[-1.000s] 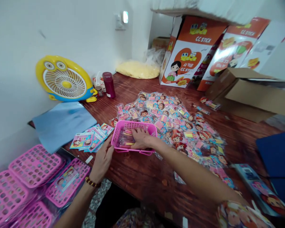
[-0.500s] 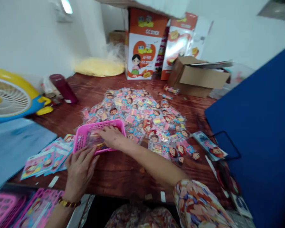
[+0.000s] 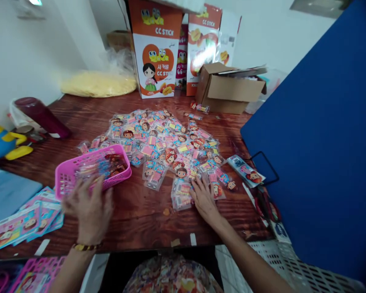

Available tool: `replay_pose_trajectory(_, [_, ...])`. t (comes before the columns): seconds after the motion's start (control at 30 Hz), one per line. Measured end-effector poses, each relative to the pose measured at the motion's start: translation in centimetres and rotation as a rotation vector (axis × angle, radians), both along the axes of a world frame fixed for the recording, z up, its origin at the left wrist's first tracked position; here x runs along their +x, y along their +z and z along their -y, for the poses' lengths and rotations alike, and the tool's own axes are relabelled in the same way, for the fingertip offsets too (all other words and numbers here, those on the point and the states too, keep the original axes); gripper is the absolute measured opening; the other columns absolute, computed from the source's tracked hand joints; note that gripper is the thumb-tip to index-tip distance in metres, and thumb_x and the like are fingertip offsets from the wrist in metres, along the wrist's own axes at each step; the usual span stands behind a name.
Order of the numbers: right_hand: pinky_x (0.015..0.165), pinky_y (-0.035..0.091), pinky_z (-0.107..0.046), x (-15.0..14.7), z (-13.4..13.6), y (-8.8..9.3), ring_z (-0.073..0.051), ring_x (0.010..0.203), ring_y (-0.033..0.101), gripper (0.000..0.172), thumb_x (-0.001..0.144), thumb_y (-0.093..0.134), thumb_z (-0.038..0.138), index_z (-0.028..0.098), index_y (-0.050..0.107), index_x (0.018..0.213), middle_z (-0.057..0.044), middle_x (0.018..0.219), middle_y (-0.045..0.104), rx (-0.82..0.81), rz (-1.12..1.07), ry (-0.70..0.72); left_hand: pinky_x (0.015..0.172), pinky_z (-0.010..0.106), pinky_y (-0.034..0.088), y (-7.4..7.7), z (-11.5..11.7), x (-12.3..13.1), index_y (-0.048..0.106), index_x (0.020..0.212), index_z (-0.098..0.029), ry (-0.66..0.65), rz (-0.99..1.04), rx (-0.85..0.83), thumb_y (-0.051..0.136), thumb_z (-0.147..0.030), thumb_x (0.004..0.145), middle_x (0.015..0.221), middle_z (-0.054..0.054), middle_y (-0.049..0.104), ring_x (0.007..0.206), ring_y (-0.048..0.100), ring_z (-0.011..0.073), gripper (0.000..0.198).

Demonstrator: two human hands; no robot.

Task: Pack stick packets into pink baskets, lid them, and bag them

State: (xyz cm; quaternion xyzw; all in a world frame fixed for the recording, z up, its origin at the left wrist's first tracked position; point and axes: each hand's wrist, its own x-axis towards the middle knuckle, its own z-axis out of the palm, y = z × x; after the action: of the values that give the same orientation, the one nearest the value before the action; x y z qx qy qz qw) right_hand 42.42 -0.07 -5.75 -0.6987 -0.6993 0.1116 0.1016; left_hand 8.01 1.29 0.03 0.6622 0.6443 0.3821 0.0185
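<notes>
A pink plastic basket (image 3: pixel 126 176) stands on the left of the table, with several clear packets (image 3: pixel 111 165) of small coloured pieces inside. At its near wall is my left hand (image 3: pixel 90 207), fingers spread and a little blurred, holding nothing that I can see. My right hand (image 3: pixel 205 199) lies with fingers apart on flat clear packets (image 3: pixel 181 195) at the near edge of a wide pile. The pile of packets (image 3: pixel 167 140) shows pink and yellow pieces and cartoon heads. Whether the right fingertips grip a packet is not plain; they look laid on top.
Printed cards (image 3: pixel 21 224) lie fanned at the left. Behind the pile stand an orange-and-white carton (image 3: pixel 157 49) and an open cardboard box (image 3: pixel 228 91). A maroon bottle (image 3: pixel 42 118) is at the back left. On the right are scissors (image 3: pixel 266 209) and a blue panel (image 3: pixel 301 142).
My right hand has left the inside of the basket and moved right onto the packets at the pile's near edge. The left hand stays by the basket, its fingers now more spread. The view has shifted right.
</notes>
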Motion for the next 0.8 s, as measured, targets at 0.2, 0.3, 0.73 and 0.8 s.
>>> replay_pose_trajectory(0.2, [0.110,0.030,-0.048,0.1,1.7,1.5,-0.026,0.129,0.045,0.040,0.098,0.040,0.034,0.024,0.056,0.134,-0.010,0.138,0.056,0.060,-0.190,0.024,0.105,0.048,0.033,-3.5,0.9,10.3,0.061,0.122,-0.025,-0.524,-0.184,-0.235,0.048,-0.029,0.096,0.124,0.006,0.064,0.126,0.045,0.0273,0.029])
replay_pose_trajectory(0.3, [0.106,0.032,-0.046,0.9,1.1,3.1,-0.026,0.124,0.048,0.041,0.096,0.048,0.038,0.025,0.055,0.134,-0.009,0.133,0.059,0.014,-0.169,0.147,0.103,0.048,0.034,-5.1,0.2,12.7,0.050,0.136,-0.022,-0.586,-0.203,-0.331,0.054,-0.032,0.092,0.136,0.010,0.056,0.130,0.041,0.0295,0.045])
replay_pose_trajectory(0.73, [0.079,0.038,-0.030,2.5,-4.2,4.1,-0.017,0.085,0.058,0.014,0.089,0.060,0.031,0.019,0.059,0.096,-0.001,0.090,0.066,-0.165,-0.335,0.256,0.103,0.049,0.028,-6.0,2.0,11.4,0.052,0.133,-0.028,-0.498,-0.209,-0.370,0.063,-0.038,0.087,0.137,0.010,0.052,0.126,0.041,0.0301,0.049])
replay_pose_trajectory(0.8, [0.073,0.038,-0.027,4.2,-4.3,4.1,-0.015,0.078,0.057,0.013,0.087,0.059,0.029,0.019,0.058,0.095,0.001,0.085,0.065,-0.158,-0.448,0.173,0.100,0.047,0.030,-5.9,2.1,11.4,0.057,0.124,-0.029,-0.490,-0.171,-0.384,0.061,-0.035,0.089,0.132,0.008,0.055,0.122,0.042,0.0284,0.036])
